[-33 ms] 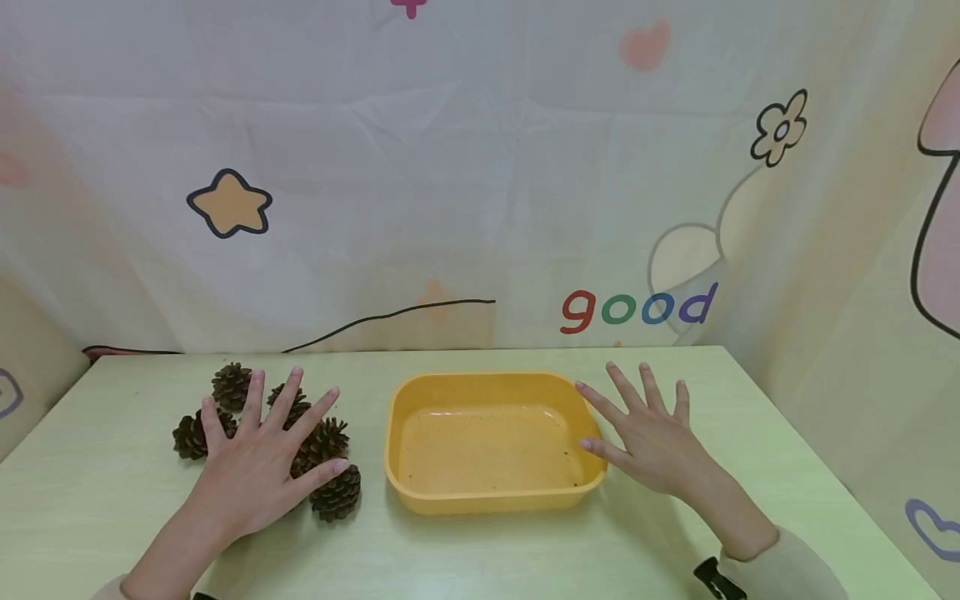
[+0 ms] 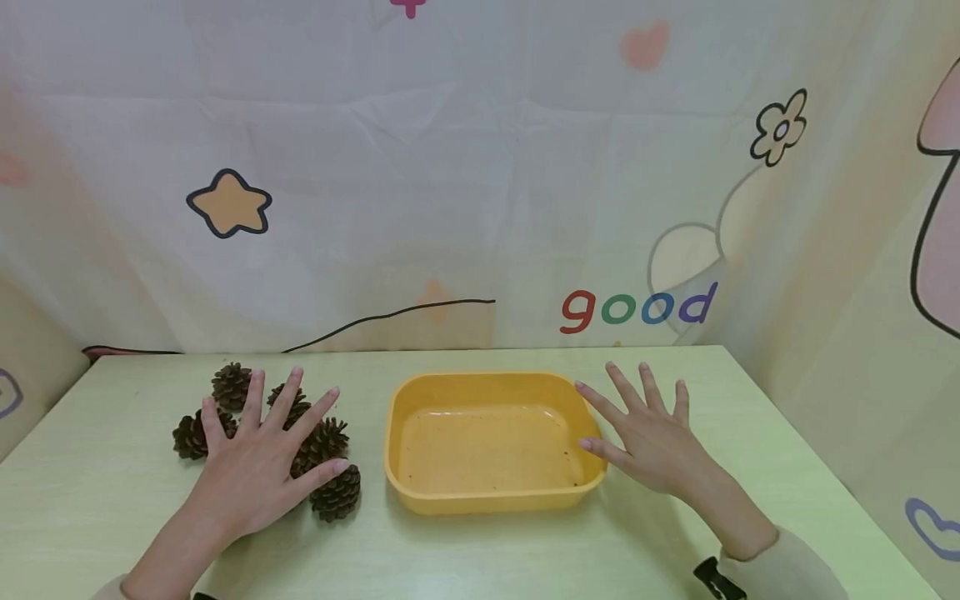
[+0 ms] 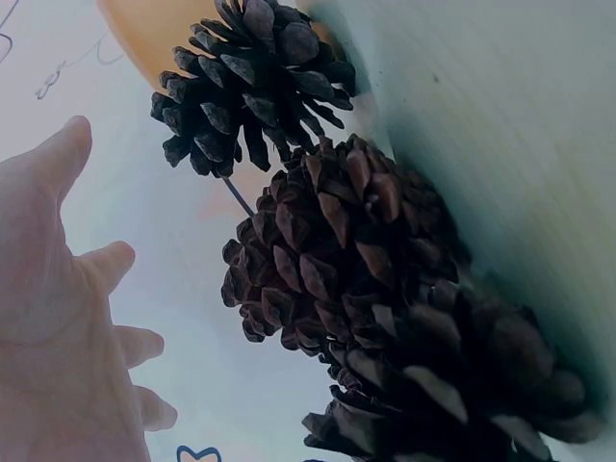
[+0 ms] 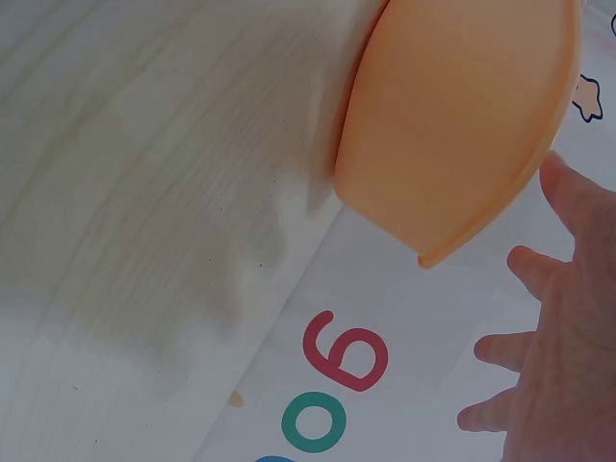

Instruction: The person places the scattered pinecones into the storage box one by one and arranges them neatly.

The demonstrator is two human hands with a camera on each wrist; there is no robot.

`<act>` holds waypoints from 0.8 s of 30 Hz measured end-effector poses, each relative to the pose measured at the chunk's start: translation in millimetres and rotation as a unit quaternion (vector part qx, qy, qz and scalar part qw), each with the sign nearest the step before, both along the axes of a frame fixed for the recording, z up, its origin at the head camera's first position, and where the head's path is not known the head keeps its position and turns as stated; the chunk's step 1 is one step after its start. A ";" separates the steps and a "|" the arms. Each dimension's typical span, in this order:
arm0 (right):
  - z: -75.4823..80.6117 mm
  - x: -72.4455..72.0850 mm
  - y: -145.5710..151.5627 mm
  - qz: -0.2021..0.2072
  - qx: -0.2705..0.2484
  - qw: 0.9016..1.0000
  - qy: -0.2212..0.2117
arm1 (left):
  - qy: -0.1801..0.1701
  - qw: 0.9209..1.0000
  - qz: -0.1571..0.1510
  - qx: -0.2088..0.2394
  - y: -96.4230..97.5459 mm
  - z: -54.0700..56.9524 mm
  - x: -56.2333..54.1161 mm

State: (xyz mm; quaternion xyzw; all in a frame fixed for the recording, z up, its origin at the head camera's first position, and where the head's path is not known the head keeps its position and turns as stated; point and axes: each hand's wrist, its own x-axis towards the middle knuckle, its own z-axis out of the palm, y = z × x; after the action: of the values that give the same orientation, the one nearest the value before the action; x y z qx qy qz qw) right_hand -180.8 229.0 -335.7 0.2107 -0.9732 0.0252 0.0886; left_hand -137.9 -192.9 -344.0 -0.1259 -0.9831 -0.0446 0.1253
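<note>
At nine o'clock from the yellow tub [image 2: 480, 454], the pine cones [image 2: 336, 493] sit below the left hand [image 2: 255, 482], the nearer one. It spreads wide, holding nothing. At three o'clock, the right hand [image 2: 654, 442] spreads too.

A pale wood-grain tabletop [image 2: 495, 558] runs back to a printed cloth backdrop [image 2: 450, 208], its fabric creased in places and greyish white, turning creamier toward the sides. Printed on it are a black-outlined orange star [image 2: 229, 204], a blurred pink heart [image 2: 647, 46], an outlined flower [image 2: 780, 129] at upper right and the multicoloured word "good" [image 2: 643, 308] just above the table's back edge. A thin black line [image 2: 390, 315] curves low across the cloth. Patterned fabric [image 2: 832, 350] also flanks the table's right side, bearing a purple heart outline [image 2: 935, 527]. The light is soft.
</note>
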 end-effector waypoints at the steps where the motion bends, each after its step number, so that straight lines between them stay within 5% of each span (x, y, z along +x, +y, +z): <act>1: 0.0 -0.3 -0.2 0.000 0.001 1.000 -0.001 | 0.001 1.000 0.000 0.000 -0.2 0.1 0.1; 11: 3.7 0.9 -0.6 0.006 -0.020 1.000 0.006 | 0.012 1.000 -0.008 0.009 -2.7 1.6 0.6; 24: 10.8 -5.8 -0.5 0.013 -0.063 0.997 -0.038 | -0.012 0.999 -0.008 0.052 -20.2 10.6 3.9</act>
State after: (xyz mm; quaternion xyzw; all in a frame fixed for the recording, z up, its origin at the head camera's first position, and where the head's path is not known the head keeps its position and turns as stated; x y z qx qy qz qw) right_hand -186.6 228.5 -324.9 0.2166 -0.9694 0.0957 0.0643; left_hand -134.0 -213.1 -333.4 -0.1265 -0.9799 -0.0977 0.1190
